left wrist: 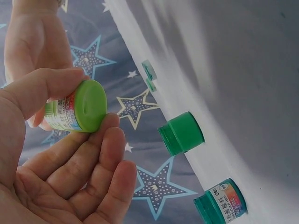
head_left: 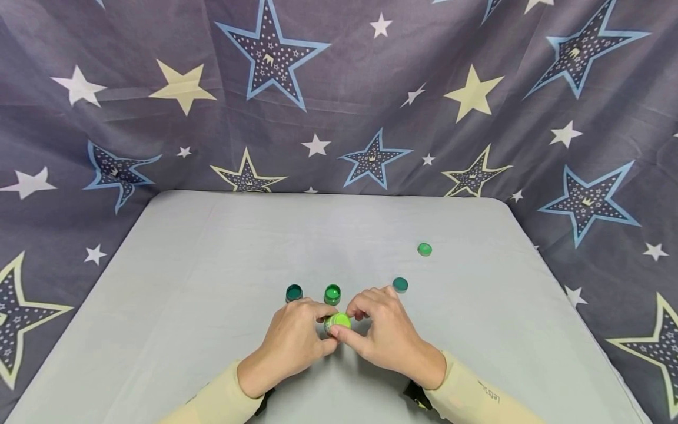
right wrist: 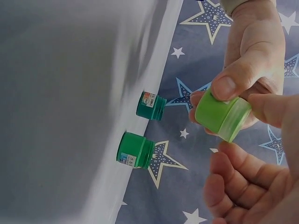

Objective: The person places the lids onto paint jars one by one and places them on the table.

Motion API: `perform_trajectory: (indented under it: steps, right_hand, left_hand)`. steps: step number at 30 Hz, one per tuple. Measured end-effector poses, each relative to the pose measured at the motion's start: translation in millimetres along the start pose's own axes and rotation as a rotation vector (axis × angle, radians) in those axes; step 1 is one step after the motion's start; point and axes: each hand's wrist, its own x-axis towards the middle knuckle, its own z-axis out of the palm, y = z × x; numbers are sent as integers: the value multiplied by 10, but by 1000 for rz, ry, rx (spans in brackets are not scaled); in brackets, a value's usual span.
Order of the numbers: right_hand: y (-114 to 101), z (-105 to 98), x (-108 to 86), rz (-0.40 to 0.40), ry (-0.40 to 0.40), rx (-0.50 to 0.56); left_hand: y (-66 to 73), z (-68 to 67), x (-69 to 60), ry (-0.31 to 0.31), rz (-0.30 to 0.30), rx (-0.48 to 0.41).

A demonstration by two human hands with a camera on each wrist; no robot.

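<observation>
A light green jar (head_left: 338,321) with a label is held above the table between both hands. My left hand (head_left: 298,335) grips its body between thumb and fingers; the left wrist view shows the jar (left wrist: 77,108) with its light green base facing that camera. The thumb and fingertips of my right hand (head_left: 385,330) pinch the other end, at the whitish translucent lid (right wrist: 235,120). Just beyond the hands stand a dark teal jar (head_left: 293,293) and a green jar (head_left: 332,294), both without lids.
A teal lid (head_left: 400,285) lies just past my right hand, and a green lid (head_left: 425,249) lies farther back on the right. The table (head_left: 238,235) has a pale cloth; a dark curtain (head_left: 339,88) with stars hangs behind it.
</observation>
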Motion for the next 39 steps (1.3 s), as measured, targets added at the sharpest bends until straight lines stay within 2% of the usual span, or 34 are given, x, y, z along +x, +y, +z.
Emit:
perform_trajectory:
  steps: [7, 16, 23, 39]
  right_hand:
    - [1, -10, -1, -19, 1, 1]
    - [1, -57, 5, -88, -25, 79]
    - [-2, -56, -8, -96, -59, 97]
    - [-3, -44, -11, -95, -52, 104]
  left_hand:
    - [3, -7, 3, 13, 6, 2]
    - [-2, -2, 3, 18, 17, -13]
    - [-7, -3, -3, 11, 16, -22]
    - [-1, -3, -3, -1, 0, -30]
